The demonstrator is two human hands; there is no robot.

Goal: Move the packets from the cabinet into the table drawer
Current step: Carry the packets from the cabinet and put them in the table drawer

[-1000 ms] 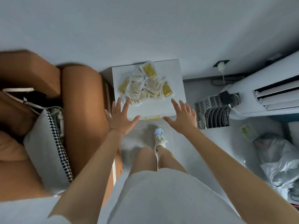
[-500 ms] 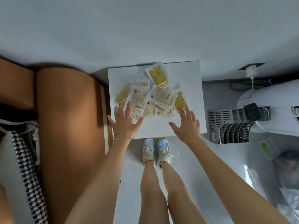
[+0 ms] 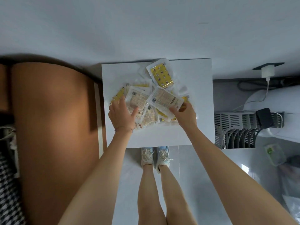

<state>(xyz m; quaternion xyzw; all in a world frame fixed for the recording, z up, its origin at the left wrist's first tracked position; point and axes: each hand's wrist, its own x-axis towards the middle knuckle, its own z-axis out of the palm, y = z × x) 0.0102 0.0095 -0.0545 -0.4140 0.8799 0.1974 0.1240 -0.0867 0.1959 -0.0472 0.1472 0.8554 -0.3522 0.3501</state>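
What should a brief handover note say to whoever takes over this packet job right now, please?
Left hand: open, fingers resting on the left side of the pile of packets.
Right hand: pinches the near edge of the top printed packet.
Packets: heaped on the white cabinet, with a yellow packet at the far edge.
Done: nothing lifted clear yet; the table drawer is out of view.
Left: carry every packet to the drawer.

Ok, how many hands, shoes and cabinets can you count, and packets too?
Hands: 2, left hand and right hand
Shoes: 2
Cabinet: 1
Packets: heaped, cannot count
Total: 5, packets aside
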